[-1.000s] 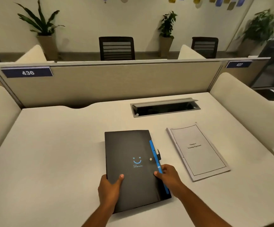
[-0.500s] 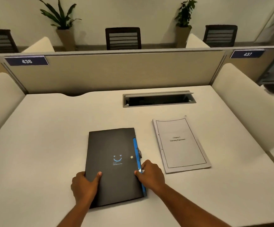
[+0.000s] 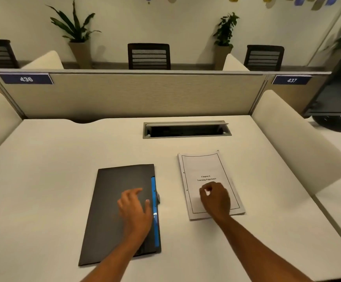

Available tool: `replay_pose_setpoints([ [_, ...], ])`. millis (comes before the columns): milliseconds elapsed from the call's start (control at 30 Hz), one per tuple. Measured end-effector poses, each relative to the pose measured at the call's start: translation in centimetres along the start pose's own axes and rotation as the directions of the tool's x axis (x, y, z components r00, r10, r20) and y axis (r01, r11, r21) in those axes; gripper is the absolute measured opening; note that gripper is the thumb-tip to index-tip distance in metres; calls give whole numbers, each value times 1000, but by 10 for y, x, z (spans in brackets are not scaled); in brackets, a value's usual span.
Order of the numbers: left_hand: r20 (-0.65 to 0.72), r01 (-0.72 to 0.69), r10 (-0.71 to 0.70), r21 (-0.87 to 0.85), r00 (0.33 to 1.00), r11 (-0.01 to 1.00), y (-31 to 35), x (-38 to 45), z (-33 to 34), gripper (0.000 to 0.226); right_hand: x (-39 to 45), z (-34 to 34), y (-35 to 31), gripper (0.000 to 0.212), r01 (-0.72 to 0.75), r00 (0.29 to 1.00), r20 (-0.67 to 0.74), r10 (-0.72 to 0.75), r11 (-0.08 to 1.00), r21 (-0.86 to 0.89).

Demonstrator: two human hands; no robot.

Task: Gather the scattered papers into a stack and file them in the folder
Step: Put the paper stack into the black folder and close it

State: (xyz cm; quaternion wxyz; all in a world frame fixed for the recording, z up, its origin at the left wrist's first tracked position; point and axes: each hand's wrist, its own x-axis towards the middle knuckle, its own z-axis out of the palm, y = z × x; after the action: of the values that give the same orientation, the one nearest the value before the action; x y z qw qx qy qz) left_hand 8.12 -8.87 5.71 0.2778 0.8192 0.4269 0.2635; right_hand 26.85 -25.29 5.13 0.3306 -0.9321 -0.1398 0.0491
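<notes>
A closed black folder with a blue strip along its right edge lies flat on the white desk. My left hand rests over its middle, fingers apart, holding nothing. To the right lies a stack of white papers with a printed title page. My right hand hovers over the lower half of the stack with fingers curled, gripping nothing that I can see.
An open cable tray is set in the desk behind the papers. A beige partition closes the back, padded dividers stand left and right. A dark monitor stands on the neighbouring desk at right.
My right hand left the folder's blue edge and moved right over the paper stack. My left hand shifted from the folder's lower left edge onto its middle.
</notes>
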Motion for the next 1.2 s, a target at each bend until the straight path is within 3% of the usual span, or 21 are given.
replay_pose_setpoints([
  [67,131,-129,147,-139,981,982,22,-5,20,24,15,-8,14,21,-60,998,-38,58,996,-65],
  [167,369,-220,289,-218,883,951,43,-15,50,28,31,-18,33,54,-229,973,-10,231,957,-180],
  [267,538,-244,279,-136,796,960,50,-20,74,50,38,-21,46,71,-293,951,22,309,921,-258],
  [433,696,-341,216,44,685,939,44,-14,88,62,49,-22,58,74,-289,949,44,312,917,-276],
  [567,708,-386,172,153,685,910,51,-11,92,67,67,-31,63,66,-274,946,90,312,916,-294],
  [767,716,-423,156,210,680,881,60,-3,93,68,97,-44,63,59,-373,882,251,399,916,-146],
  [867,721,-421,145,219,677,880,60,-2,93,69,106,-46,68,43,-443,847,352,400,895,50],
  [933,728,-435,150,220,669,873,60,-1,94,68,111,-48,75,45,-495,818,435,377,846,197],
  [1033,730,-431,147,218,668,876,60,0,93,67,111,-52,80,38,-498,794,526,303,821,279],
  [1133,710,-329,119,166,694,930,57,4,97,55,103,-52,83,31,-392,860,461,220,862,321],
  [1200,584,-116,59,60,809,991,60,10,98,40,96,-54,81,30,-312,903,401,157,880,358],
])
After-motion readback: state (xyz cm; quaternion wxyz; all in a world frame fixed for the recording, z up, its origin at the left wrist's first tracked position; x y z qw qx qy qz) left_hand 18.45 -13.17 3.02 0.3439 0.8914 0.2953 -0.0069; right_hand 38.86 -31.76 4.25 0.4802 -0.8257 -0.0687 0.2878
